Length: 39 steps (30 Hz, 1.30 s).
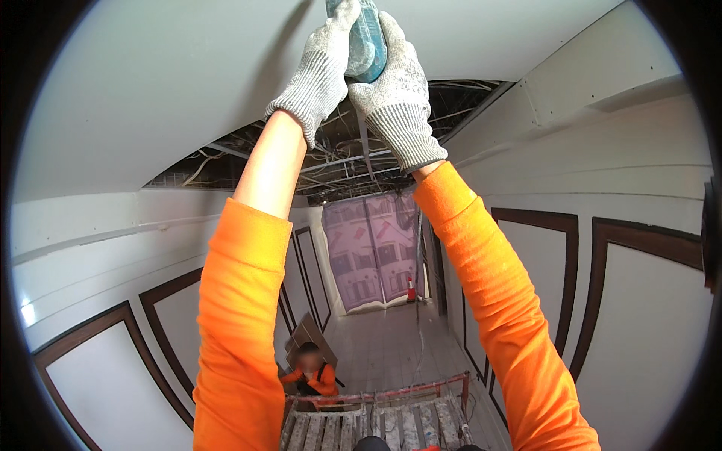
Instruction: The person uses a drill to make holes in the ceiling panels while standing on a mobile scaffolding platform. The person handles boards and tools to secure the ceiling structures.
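Observation:
Overhead, a dusty teal power tool (367,46) is gripped between my two gloved hands, its rounded end pointing down toward me. My left hand (328,64), in a grey knit glove, wraps its left side. On its right side my right hand (397,84) is closed, the thumb running up along the casing. The tool's upper part is cut off by the picture's top edge, so its exact kind and what it touches are hidden. A smooth white ceiling panel (173,90) spreads behind the hands.
Beyond the panel, an opening (338,161) shows metal framing and loose cables. Below me is a paint-spattered slatted platform (410,425) with a red rail (391,394). A person in orange (322,382) is on the floor at left. A printed sheet (368,255) and red-white cone (411,289) stand farther off.

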Available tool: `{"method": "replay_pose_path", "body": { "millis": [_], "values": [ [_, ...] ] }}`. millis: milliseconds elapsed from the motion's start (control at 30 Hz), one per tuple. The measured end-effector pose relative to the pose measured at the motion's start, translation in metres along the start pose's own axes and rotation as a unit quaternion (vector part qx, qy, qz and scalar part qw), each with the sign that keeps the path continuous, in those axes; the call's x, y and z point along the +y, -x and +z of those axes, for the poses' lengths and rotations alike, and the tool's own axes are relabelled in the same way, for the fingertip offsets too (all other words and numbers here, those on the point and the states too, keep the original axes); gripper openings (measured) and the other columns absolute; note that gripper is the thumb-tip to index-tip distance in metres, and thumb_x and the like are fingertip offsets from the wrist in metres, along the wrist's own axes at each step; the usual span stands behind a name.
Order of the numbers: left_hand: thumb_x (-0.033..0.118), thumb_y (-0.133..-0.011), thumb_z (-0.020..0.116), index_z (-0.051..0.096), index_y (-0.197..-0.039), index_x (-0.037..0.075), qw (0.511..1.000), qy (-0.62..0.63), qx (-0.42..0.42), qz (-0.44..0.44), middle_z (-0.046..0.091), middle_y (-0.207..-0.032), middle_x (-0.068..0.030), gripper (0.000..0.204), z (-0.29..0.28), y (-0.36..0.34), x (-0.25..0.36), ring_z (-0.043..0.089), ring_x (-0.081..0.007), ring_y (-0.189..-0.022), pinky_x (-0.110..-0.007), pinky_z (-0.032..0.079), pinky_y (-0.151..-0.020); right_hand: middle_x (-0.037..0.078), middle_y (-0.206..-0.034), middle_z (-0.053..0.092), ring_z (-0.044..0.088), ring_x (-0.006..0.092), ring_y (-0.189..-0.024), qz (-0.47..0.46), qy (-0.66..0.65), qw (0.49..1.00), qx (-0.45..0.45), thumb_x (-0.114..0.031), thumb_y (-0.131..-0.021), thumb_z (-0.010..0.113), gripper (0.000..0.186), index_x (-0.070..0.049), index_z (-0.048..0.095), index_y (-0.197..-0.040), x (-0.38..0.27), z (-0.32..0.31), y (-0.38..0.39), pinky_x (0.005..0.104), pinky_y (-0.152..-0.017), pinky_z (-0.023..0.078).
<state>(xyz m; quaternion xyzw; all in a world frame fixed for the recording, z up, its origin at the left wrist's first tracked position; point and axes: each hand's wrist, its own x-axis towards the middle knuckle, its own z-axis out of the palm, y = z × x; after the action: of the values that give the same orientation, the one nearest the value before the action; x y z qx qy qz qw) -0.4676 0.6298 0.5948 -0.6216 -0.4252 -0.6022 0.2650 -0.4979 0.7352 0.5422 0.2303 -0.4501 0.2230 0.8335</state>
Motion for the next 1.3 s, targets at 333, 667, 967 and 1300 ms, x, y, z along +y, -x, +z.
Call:
{"method": "replay_pose_path", "body": {
  "millis": [333, 667, 967, 1300],
  "values": [
    [0.052, -0.102, 0.064, 0.051, -0.149, 0.008, 0.999, -0.007, 0.012, -0.037, 0.062, -0.138, -0.0116, 0.066, -0.007, -0.009, -0.006, 0.061, -0.0234, -0.125, -0.043, 0.053, -0.106, 0.022, -0.133, 0.060, 0.062, 0.0388, -0.126, 0.032, 0.015, 0.999, -0.037, -0.030, -0.072, 0.088, 0.101, -0.013, 0.038, -0.158, -0.004, -0.005, 0.000, 0.0478, -0.107, 0.050],
    [0.046, -0.105, 0.061, 0.042, -0.158, 0.012, 0.996, 0.022, -0.061, 0.063, 0.060, -0.140, -0.0098, 0.065, -0.001, 0.006, 0.004, 0.060, -0.0218, -0.126, -0.041, 0.051, -0.108, 0.021, -0.118, 0.059, 0.062, 0.0406, -0.114, 0.037, 0.015, 0.998, -0.056, -0.016, -0.075, 0.081, 0.098, -0.014, 0.033, -0.160, -0.021, -0.017, -0.004, 0.0494, -0.098, 0.052],
    [0.044, -0.106, 0.060, 0.034, -0.163, 0.016, 0.997, 0.014, -0.059, 0.042, 0.053, -0.148, -0.0098, 0.069, 0.008, 0.014, 0.006, 0.055, -0.0214, -0.133, -0.041, 0.050, -0.110, 0.023, -0.119, 0.060, 0.062, 0.0413, -0.115, 0.024, -0.009, 0.999, -0.035, -0.015, -0.077, 0.080, 0.095, -0.013, 0.034, -0.160, -0.010, -0.017, -0.003, 0.0499, -0.098, 0.051],
    [0.044, -0.106, 0.061, 0.046, -0.154, 0.009, 0.996, 0.022, -0.060, 0.063, 0.060, -0.140, -0.0088, 0.062, -0.002, -0.007, -0.008, 0.061, -0.0185, -0.125, -0.038, 0.053, -0.105, 0.021, -0.127, 0.061, 0.063, 0.0389, -0.121, -0.012, 0.032, 0.999, -0.018, -0.028, -0.073, 0.088, 0.098, -0.015, 0.039, -0.157, -0.003, -0.008, 0.000, 0.0480, -0.103, 0.052]
  ]
}}
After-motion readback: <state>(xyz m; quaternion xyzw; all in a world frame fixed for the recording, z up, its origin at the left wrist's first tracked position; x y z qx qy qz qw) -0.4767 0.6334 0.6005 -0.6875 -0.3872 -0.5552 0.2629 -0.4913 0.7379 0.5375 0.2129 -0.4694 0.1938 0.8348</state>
